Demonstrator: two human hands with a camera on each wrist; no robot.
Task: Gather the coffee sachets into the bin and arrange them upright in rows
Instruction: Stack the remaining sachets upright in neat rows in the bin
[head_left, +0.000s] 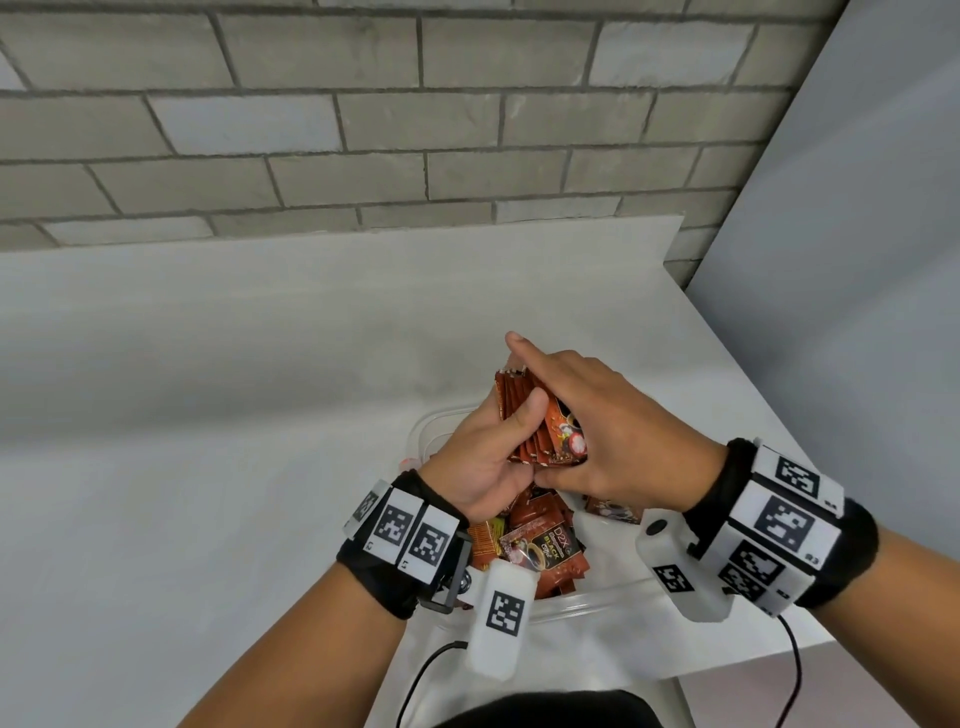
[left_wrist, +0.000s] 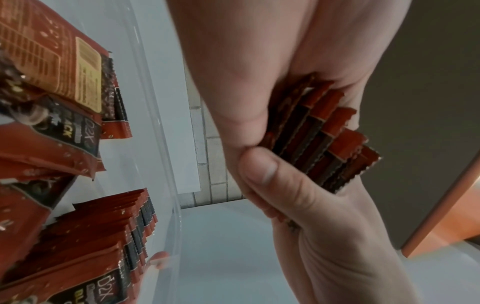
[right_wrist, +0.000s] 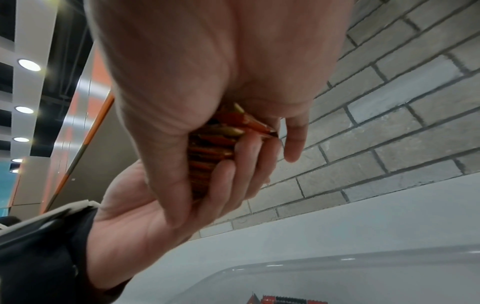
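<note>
Above the clear plastic bin (head_left: 587, 605), at the centre of the head view, both hands hold one fanned stack of red-brown coffee sachets (head_left: 540, 426). The left hand (head_left: 488, 457) comes in from 7 o'clock, palm up under the stack, its thumb curled over the top sachet. The right hand (head_left: 597, 441) comes in from 4 o'clock and lies over the stack from the 3 o'clock side, forefinger stretched toward 11 o'clock along the top edge, thumb tucked under the near end. Each hand is therefore closed around the stack. The bin stands on a white counter (head_left: 208, 415) against a grey brick wall (head_left: 363, 130); loose sachets (head_left: 540, 545) lie jumbled in its near half, between the two wrists.

From the left wrist view comes what the head view hides: the stack's serrated ends (left_wrist: 324, 144) stepped like a staircase, pinched between the left thumb (left_wrist: 262, 170) and the fingers (left_wrist: 241, 61), and, at 8 o'clock inside the bin's wall (left_wrist: 166, 185), a packed row of sachets standing on edge (left_wrist: 114, 230), with loose ones (left_wrist: 52, 115) heaped at 10 o'clock.

Seen from the right wrist view, the underside shows: the left hand's fingers (right_wrist: 233, 181) wrap up round the stack's edge (right_wrist: 210, 152), the right palm (right_wrist: 207, 61) presses from above, and the right little finger (right_wrist: 296, 139) sticks out free toward the wall. The bin's rim (right_wrist: 311, 265) curves across at 5 o'clock.
</note>
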